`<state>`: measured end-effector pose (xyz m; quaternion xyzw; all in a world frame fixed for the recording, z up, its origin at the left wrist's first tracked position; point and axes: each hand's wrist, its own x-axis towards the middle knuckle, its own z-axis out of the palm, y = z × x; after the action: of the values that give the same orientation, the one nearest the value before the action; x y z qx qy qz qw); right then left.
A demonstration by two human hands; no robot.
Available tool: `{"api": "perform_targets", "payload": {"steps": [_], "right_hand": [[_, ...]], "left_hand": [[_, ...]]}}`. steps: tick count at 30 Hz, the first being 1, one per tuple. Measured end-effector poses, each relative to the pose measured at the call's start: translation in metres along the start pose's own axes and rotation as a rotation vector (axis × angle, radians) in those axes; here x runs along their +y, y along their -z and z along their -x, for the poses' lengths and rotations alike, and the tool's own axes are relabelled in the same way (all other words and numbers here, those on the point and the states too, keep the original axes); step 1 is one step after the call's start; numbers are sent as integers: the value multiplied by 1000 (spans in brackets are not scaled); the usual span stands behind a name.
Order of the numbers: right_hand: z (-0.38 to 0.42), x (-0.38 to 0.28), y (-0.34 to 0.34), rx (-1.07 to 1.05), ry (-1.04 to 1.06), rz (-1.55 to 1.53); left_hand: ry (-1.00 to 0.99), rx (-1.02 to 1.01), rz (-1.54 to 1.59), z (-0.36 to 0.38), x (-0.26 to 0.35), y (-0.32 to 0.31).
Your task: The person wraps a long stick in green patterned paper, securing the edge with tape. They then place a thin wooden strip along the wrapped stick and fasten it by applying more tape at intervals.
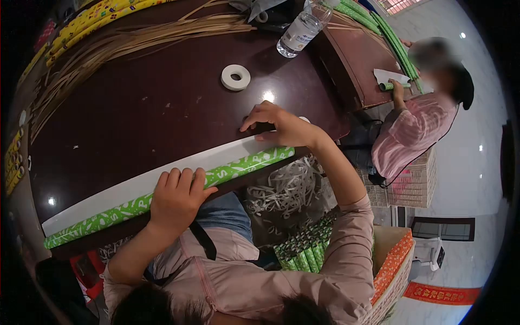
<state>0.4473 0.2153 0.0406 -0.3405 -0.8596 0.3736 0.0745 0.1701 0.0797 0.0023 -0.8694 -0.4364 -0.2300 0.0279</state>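
A long roll of green patterned wrapping paper point(233, 169) lies along the near edge of the dark table, with a strip of its white underside showing behind it. Near the roll's middle, my left hand point(177, 199) is closed over it, fingers bent across the top and thumb to the right. My right hand point(284, 125) arches over the right end of the white strip, its fingers apart and bent, the thumb low by the paper. No object shows between those fingers. Further back on the table lies a white roll of tape point(235, 77).
A water bottle point(303, 30) and thin brown strips point(135, 40) are at the back, beside yellow rolls point(103, 16). Shredded paper point(287, 187) and green rolls point(306, 254) sit below the table. On the right, a person in pink point(409, 127) handles a green roll.
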Motion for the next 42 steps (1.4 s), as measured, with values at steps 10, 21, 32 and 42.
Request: {"api": "perform_targets", "payload": {"steps": [10,21,32,42], "right_hand": [[36,5,27,198,-28,61],[63,-29,-50,352,60,588],[65,-33,-60,497,80,652],[69,-30,-27,516,24,284]], "left_hand": [[8,-7,-26,-1,-1,1],[24,-60,-21,-10,-1,8],[84,-461,326,-159,17,-38],[258,-560,666,-167,4,-49]]}}
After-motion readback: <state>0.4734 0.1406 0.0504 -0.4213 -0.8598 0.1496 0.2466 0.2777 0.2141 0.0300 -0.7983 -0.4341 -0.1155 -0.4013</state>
